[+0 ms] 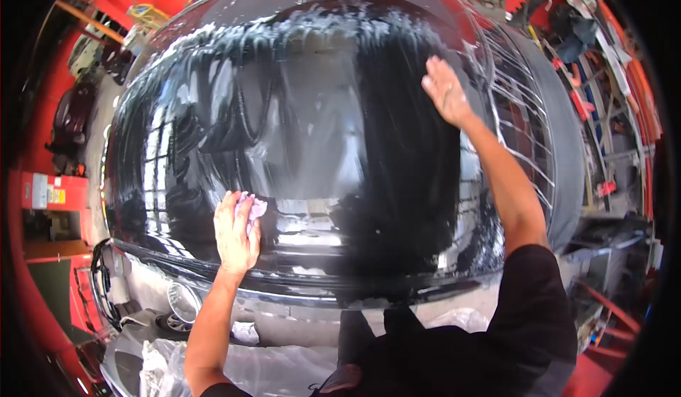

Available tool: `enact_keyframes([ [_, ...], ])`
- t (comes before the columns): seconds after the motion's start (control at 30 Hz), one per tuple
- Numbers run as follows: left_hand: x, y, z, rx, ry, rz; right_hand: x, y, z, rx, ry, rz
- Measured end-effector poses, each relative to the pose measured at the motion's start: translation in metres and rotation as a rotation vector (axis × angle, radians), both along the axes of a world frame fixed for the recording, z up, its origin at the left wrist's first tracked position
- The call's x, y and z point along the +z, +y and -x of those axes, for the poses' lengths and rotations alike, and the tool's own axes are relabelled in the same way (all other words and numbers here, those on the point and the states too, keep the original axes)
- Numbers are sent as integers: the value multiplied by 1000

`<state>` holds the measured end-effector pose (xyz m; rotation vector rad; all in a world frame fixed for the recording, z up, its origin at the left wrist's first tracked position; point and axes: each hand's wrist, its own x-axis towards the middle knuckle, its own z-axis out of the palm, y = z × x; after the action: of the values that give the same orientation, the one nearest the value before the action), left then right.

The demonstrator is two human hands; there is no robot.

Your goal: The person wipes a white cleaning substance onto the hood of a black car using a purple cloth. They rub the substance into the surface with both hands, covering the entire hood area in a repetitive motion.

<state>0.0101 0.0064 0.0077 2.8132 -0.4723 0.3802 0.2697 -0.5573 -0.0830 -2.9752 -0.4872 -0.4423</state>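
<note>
1. Black, glossy and gently curved, the panel (408,134) fills the middle of the view, with smooth, mirror-like patches between cloudy ones.
2. The left hand (237,234) is near the panel's near edge, left of its middle, fingers bent and closed on a cloth (257,207).
3. That cloth is soft, crumpled and pale lilac; it lies against the panel, bunched under the fingers and bulging out at their right side.
4. The right hand (447,93) is over the panel's right side, toward the far right corner. It is open and flattened, fingers close together, gripping nothing visible; whether the palm touches the surface cannot be told.
5. A white film (323,24) forms a ragged, streaky band along the far edge, thinning into hazy vertical smears toward the middle.
6. Window reflections (157,159) make a bright, bent grid near the left edge.
7. Below the near edge, wrinkled, translucent plastic sheeting (284,364) is spread out, with a round metal ring (184,302) beside it.
8. Beyond the left edge stands a red, boxy cabinet (74,193).
</note>
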Motion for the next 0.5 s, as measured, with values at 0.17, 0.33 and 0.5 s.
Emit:
enact_keyframes([
  [0.17, -5, 7, 13, 55, -1, -21, 34, 15, 297, 198, 309, -124],
  [0.33, -5, 6, 4, -10, -13, -25, 3, -18, 115, 60, 115, 267],
  [0.5, -11, 2, -1, -61, 14, 3, -21, -49, -42, 15, -44, -73],
])
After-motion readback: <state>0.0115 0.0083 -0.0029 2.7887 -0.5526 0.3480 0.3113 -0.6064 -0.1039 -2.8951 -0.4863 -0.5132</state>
